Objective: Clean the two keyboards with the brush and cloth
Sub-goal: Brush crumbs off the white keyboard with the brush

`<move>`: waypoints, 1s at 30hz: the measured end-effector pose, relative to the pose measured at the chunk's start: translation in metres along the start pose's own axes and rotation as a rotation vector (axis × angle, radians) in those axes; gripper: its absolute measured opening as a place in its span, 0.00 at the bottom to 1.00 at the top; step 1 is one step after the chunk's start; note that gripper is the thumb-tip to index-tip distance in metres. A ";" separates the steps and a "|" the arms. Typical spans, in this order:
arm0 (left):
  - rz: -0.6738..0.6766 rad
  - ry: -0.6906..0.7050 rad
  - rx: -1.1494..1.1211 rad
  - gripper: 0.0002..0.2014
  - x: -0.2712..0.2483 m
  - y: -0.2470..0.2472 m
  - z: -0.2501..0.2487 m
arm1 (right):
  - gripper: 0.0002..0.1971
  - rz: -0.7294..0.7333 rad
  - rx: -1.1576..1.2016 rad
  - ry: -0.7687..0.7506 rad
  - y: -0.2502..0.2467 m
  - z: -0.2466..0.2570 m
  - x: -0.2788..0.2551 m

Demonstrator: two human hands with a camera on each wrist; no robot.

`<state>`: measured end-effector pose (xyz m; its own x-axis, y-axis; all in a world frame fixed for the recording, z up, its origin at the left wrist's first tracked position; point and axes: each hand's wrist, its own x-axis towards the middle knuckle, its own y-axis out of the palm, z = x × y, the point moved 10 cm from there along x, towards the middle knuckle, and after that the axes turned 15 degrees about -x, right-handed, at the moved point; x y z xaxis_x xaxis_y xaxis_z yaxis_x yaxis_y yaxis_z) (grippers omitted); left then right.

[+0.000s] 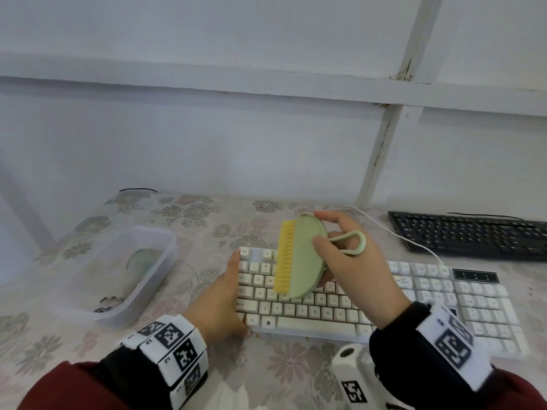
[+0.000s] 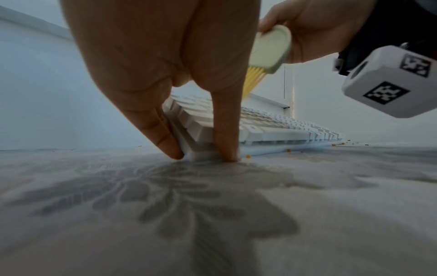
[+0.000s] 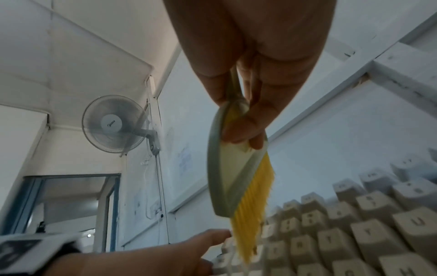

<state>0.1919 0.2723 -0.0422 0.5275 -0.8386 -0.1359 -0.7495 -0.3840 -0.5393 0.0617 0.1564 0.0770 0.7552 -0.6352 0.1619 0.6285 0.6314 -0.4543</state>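
Observation:
A white keyboard lies across the flowered table, and a black keyboard sits behind it at the right. My right hand grips a green brush with yellow bristles, tilted over the left letter keys. In the right wrist view the bristles of the brush hang close to the keys of the white keyboard; whether they touch is unclear. My left hand rests with straight fingers along the keyboard's left end, and its thumb touches the front corner.
A clear plastic tub stands left of the white keyboard, with something greenish inside it. A white cable runs between the two keyboards. Small orange crumbs lie on the table by the keyboard's front edge. A wall rises just behind the table.

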 end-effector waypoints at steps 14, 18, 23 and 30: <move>0.012 -0.003 0.002 0.63 -0.001 0.001 -0.001 | 0.13 0.228 -0.033 0.039 0.031 0.003 -0.020; 0.007 0.007 0.001 0.63 0.000 0.000 -0.002 | 0.13 0.024 0.000 0.009 0.006 0.011 -0.003; 0.004 0.011 0.011 0.64 0.001 0.000 0.001 | 0.14 0.011 0.007 -0.002 0.016 0.014 0.004; 0.001 -0.011 0.009 0.64 0.000 -0.001 0.001 | 0.10 0.047 -0.203 -0.061 0.037 0.011 -0.006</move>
<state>0.1930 0.2730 -0.0424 0.5309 -0.8348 -0.1455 -0.7466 -0.3796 -0.5463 0.0830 0.1883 0.0684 0.7965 -0.5752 0.1863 0.5466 0.5534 -0.6285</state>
